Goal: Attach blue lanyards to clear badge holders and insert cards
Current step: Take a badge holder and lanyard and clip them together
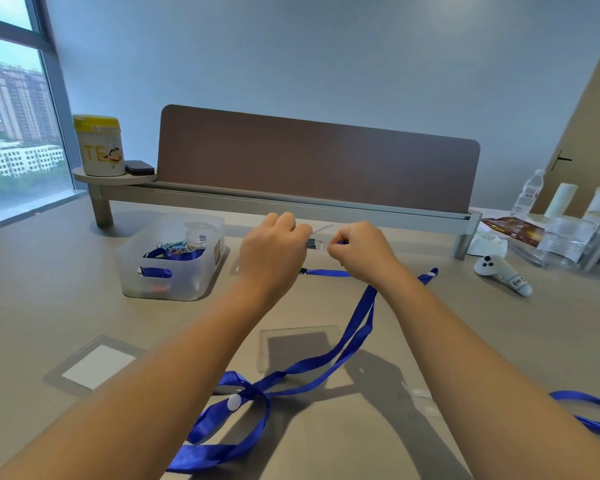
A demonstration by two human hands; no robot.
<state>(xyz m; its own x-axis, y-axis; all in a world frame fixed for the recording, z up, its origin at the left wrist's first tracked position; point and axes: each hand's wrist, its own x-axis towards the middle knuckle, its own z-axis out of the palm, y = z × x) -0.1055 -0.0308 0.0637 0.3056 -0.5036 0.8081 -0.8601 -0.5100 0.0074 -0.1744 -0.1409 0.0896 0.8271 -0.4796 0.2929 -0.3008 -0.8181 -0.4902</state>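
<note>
The table [447,327] is big and tan. A bin [170,268] sits at ten o'clock from the hands. A blue lanyard [354,337] trails from the hands toward six o'clock. The left hand [274,251] pinches a clear holder [317,237] up off the table. The right hand [361,251] pinches the lanyard's end right beside it. The holder looks slippery, so the clip may miss its slot or the holder may drop.

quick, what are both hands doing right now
Left hand: closed, pinching the clear badge holder.
Right hand: closed, pinching the blue lanyard clip end at the holder.
</note>
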